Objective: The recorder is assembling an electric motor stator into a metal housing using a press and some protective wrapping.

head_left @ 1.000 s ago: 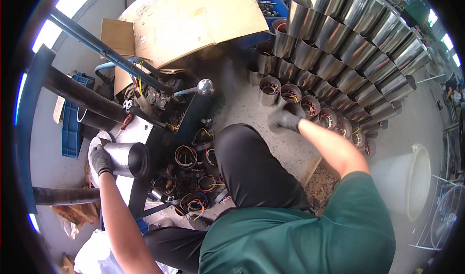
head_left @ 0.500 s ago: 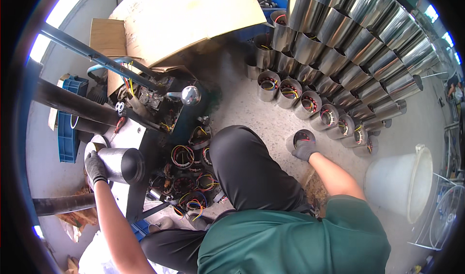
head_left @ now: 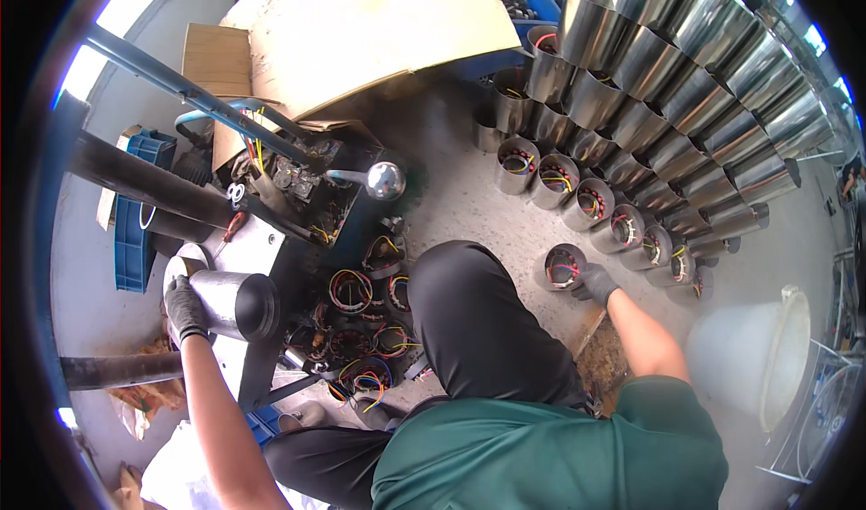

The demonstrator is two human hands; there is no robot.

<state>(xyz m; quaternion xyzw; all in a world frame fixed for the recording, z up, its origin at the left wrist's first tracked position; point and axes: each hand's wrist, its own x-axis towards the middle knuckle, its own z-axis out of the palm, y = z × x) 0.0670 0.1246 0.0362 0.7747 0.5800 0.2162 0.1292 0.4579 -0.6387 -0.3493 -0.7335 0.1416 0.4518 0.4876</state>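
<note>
My left hand (head_left: pixel 186 308), in a dark grey glove, closes round the back end of a smooth grey metal cylinder (head_left: pixel 230 303), which lies on its side on the pale steel plate (head_left: pixel 244 250) of a machine. A round metal disc (head_left: pixel 180 271) sits just behind it. Low on my right, my gloved right hand (head_left: pixel 596 284) grips the right rim of an upright steel sleeve (head_left: pixel 548 278). Inside this sleeve shows a wire-wound ring (head_left: pixel 566 268) with red wires. The fingertips of both hands are partly hidden.
Similar steel sleeves (head_left: pixel 631 131) stand stacked in rows at the far right. Wound rings with coloured wires (head_left: pixel 350 291) crowd the floor beside the machine. A ball-ended lever (head_left: pixel 386 181) juts out ahead. A red-handled screwdriver (head_left: pixel 233 229) lies on the plate; a white bucket (head_left: pixel 744 357) stands right.
My right hand has shifted from over the sleeve's near opening to its right rim, exposing the ring inside. My left hand stays on the cylinder. The whole view has swung slightly.
</note>
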